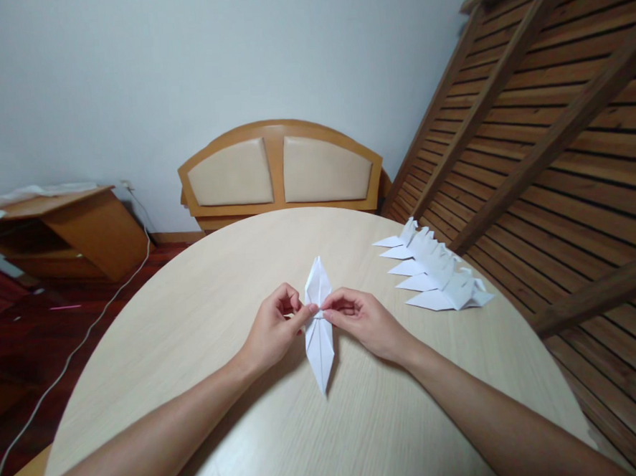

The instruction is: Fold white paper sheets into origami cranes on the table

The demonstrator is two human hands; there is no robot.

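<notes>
Pinching 1 white origami piece [321, 353] at its narrow waist, btwn L grip [270, 328] and R grip [371, 324]. In L grip: thumb pressed on the waist's L side, fingers curled in, nearly closed. In R grip: thumb & index brought tog. at the waist's R side, closed on the same pc. Reaching away from both grips w/ 1 long half, back toward the table's near side w/ the other. Can't tell if resting on the table [228, 444] or just above. Counted R of R grip, slightly farther off: 5 L-pointing tips, in 1 overlapping row of white origami figures [432, 267] nr table edge. Straight beyond the grips, past the table: 1 headboard [276, 169] w/ 2 cream panels [229, 173]. Far R of R grip: 1 slatted wooden frame [538, 131], slanted. Far L of L grip: 1 wooden cabinet [99, 233], 1 white cable [91, 327] and 1 small pink item [65, 307] on the dark-red floor [44, 341].
</notes>
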